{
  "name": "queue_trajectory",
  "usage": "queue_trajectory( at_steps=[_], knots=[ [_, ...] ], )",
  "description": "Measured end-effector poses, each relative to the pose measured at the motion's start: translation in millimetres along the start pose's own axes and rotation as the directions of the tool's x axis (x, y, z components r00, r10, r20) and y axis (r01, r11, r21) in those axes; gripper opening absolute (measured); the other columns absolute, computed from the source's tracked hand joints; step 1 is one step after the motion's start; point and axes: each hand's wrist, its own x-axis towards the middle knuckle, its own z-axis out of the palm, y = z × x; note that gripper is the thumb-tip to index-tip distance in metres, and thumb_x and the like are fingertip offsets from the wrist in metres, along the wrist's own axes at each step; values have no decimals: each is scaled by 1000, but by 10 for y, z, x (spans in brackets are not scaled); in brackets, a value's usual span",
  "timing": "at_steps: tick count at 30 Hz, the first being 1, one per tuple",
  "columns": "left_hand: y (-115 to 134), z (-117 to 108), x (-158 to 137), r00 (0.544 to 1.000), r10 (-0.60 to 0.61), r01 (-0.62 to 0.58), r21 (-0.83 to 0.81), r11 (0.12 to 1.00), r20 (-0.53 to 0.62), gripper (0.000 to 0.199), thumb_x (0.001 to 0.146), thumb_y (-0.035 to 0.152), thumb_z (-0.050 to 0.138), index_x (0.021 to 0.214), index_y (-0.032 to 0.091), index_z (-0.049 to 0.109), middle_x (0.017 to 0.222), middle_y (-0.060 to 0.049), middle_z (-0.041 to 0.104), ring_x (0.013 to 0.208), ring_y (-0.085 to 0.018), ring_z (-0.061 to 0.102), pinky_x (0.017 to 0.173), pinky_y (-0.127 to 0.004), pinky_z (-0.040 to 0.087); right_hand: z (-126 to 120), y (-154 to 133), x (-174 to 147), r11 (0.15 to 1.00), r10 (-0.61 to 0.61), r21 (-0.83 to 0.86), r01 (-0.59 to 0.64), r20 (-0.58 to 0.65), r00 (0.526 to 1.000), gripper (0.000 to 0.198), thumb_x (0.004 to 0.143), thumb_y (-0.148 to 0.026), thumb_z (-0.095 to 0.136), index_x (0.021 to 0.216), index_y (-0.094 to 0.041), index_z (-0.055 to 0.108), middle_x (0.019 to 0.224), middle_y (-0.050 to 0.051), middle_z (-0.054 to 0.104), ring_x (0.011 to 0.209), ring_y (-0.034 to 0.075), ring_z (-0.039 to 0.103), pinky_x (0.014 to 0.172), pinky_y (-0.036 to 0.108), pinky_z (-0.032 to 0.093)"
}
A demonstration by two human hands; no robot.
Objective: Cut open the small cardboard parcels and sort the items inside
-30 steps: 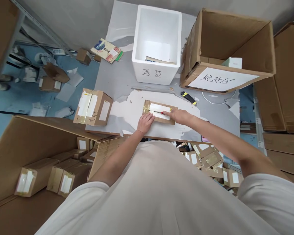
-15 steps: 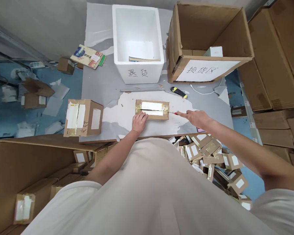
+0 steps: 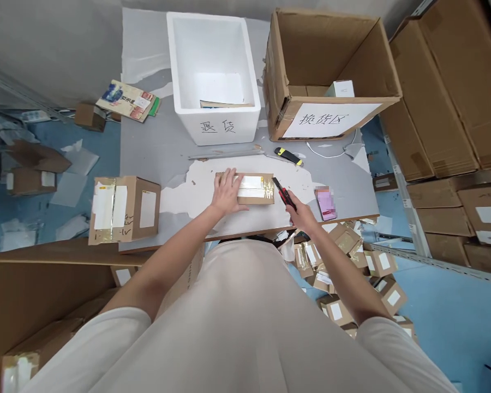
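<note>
A small taped cardboard box [image 3: 257,192] with a white label lies on the table in front of me. My left hand [image 3: 226,192] spans its left end, fingers over the top towards the far edge and thumb at the near side, gripping it. In my right hand [image 3: 301,214] is a red and black utility knife [image 3: 284,194], its tip pointing up and left beside the box's right end. A second utility knife, black and yellow [image 3: 288,156], lies farther back on the table. To the right of my right hand is a phone [image 3: 325,203] with a pink screen.
At the back stand a white foam box [image 3: 216,126] and an open carton [image 3: 274,93], both with handwritten marks. A larger taped parcel [image 3: 125,210] sits at left, near a book [image 3: 126,101]. Many small boxes [image 3: 339,311] are heaped below the table's front edge.
My right hand has drawn back towards me and tilted the knife upward, away from the box's end. My left hand has shifted farther over the box, its fingers more spread. The phone has come into view.
</note>
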Motion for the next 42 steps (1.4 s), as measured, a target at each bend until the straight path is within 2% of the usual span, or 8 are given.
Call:
queue_trajectory(
  at_steps=[3, 8, 18, 24, 30, 35, 39, 42],
  knots=[
    [-69, 25, 134, 999, 19, -19, -2, 1000, 49, 116, 54, 73, 70, 144, 11, 31, 147, -26, 31, 138, -46, 20, 110, -60, 8, 33, -118, -18, 994, 12, -104, -15, -32, 999, 60, 95, -29, 32, 153, -27, 17, 101, 5, 70, 74, 18, 64, 68, 28, 49],
    [-82, 99, 101, 1000, 3, -3, -43, 999, -4, 118, 49, 73, 73, 143, 12, 34, 140, -24, 41, 132, -44, 32, 113, -58, 7, 52, -317, -130, 956, 56, -285, -76, -77, 995, 61, 95, -28, 31, 153, -22, 16, 109, 9, 69, 94, 24, 64, 77, 31, 46],
    [-76, 110, 126, 999, -34, 32, -95, 995, -17, 111, 55, 70, 71, 142, 11, 36, 136, -23, 42, 129, -44, 33, 113, -58, 7, 20, -673, -57, 824, 101, -558, -94, -19, 995, 60, 96, -23, 25, 153, -13, 11, 103, 17, 69, 91, 29, 64, 76, 35, 44],
    [-83, 104, 127, 1000, -19, 19, -96, 995, 1, 111, 53, 67, 74, 142, 13, 36, 138, -21, 42, 128, -43, 33, 113, -58, 8, 52, -715, -158, 820, 98, -569, -66, 25, 995, 60, 94, -21, 29, 151, -11, 16, 102, 17, 70, 90, 29, 64, 75, 34, 43],
    [-72, 111, 120, 998, -52, 49, -134, 990, -17, 110, 55, 65, 73, 142, 10, 36, 137, -22, 41, 129, -44, 32, 113, -59, 8, 68, -711, -209, 801, 136, -589, -108, 4, 991, 60, 94, -21, 30, 152, -12, 15, 103, 19, 69, 89, 30, 64, 75, 35, 43],
    [-70, 135, 117, 998, -56, 53, -116, 992, -23, 113, 50, 65, 75, 142, 12, 36, 136, -22, 42, 128, -44, 33, 112, -59, 8, 24, -717, -347, 789, 156, -609, -83, 67, 986, 62, 93, -20, 34, 152, -14, 16, 104, 19, 69, 90, 31, 64, 75, 35, 43],
    [-87, 137, 103, 998, -39, 34, -97, 995, -52, 114, 48, 66, 76, 141, 12, 37, 135, -22, 44, 125, -43, 37, 112, -58, 10, 12, -725, -409, 789, 179, -604, -111, 53, 982, 62, 94, -21, 34, 152, -18, 17, 105, 17, 69, 92, 30, 65, 76, 35, 43],
    [-78, 109, 105, 999, -25, 21, -84, 996, -46, 116, 47, 69, 75, 141, 11, 37, 133, -23, 44, 124, -42, 37, 112, -57, 10, -8, -673, -457, 822, 162, -557, -119, 27, 986, 60, 93, -22, 37, 152, -19, 22, 106, 16, 70, 95, 30, 65, 77, 35, 44]
  ],
)
